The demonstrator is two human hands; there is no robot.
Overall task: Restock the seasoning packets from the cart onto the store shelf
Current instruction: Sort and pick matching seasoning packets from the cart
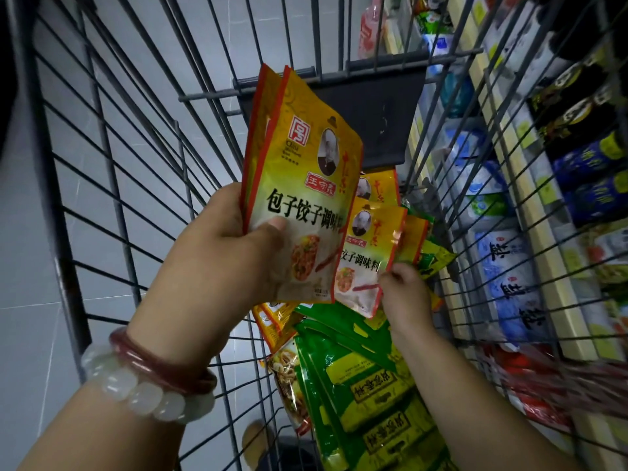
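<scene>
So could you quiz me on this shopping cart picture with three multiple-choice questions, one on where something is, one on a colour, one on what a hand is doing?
1. Where do the green packets lie?
A. On the store shelf
B. In the cart
C. On the floor

2. What colour is the smooth bangle on the left wrist?
A. Dark red
B. Blue
C. Black

3. What is the right hand doing?
A. Hanging idle
B. Pushing the cart
C. Pinching a yellow packet

Answers:
1. B, they lie piled inside the wire cart.
2. A, the dark red bangle sits beside a white bead bracelet.
3. C, its fingers pinch the lower edge of a yellow packet, while the left hand holds up a bunch of yellow packets.
</scene>
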